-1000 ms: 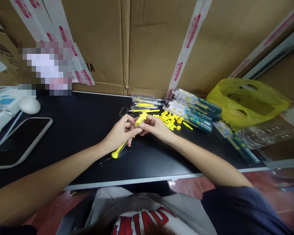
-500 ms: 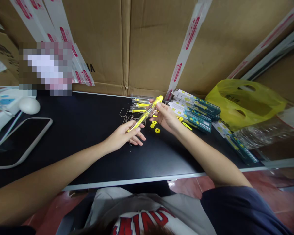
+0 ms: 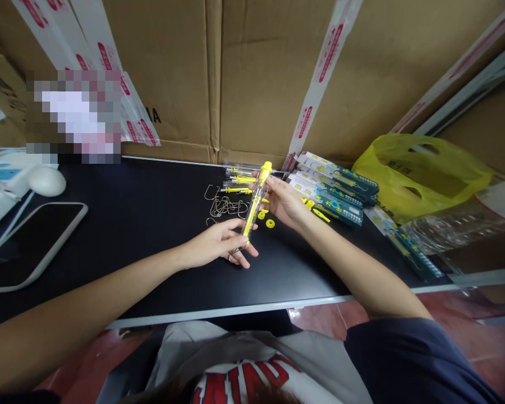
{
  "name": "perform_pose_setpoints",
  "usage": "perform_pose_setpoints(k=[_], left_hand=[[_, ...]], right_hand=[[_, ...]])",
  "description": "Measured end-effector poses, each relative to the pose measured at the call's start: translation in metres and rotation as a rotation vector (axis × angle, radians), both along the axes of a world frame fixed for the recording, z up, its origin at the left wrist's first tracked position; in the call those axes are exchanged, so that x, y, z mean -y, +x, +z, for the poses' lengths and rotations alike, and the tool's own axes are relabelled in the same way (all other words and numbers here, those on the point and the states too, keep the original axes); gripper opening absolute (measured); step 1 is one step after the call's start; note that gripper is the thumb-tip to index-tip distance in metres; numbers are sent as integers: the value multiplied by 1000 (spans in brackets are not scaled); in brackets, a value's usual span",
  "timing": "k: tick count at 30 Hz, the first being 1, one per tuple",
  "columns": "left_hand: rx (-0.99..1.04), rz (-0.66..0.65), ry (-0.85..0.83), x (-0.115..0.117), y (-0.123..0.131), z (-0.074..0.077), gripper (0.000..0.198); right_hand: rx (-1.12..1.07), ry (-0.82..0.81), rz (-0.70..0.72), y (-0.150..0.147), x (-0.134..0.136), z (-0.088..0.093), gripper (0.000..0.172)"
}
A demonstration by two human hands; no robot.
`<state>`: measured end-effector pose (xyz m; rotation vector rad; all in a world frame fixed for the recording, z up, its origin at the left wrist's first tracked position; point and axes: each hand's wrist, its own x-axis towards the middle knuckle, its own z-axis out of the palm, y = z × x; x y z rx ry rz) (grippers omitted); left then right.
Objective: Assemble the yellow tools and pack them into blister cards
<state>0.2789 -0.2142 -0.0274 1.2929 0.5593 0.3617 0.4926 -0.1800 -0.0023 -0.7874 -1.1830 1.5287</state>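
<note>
Swung steeper than a moment ago, the clear-tubed spring scale (image 3: 253,209) is over the black table (image 3: 160,202) between back and front edges, near end pinched by the left hand (image 3: 225,242), capped far end gripped in the right hand (image 3: 283,199), so both ends seem steadied.

The clear tube (image 3: 256,201) is glossy plastic; wire hooks (image 3: 221,206) at its nine o'clock, shiny metal; the table (image 3: 151,196), smooth; cardboard (image 3: 269,73) at twelve o'clock, matt.
</note>
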Motion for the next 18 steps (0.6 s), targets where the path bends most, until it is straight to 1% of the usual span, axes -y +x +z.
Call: perform_pose_setpoints(k=[6, 13, 18], left_hand=[[-19, 35, -23, 0, 2, -2, 51], [-2, 62, -50, 0, 2, 1, 49], [-23, 81, -20, -1, 3, 0, 44]], right_hand=[[38, -3, 10, -2, 2, 1, 30], [47, -2, 42, -6, 6, 3, 33], [62, 9, -13, -9, 10, 5, 34]])
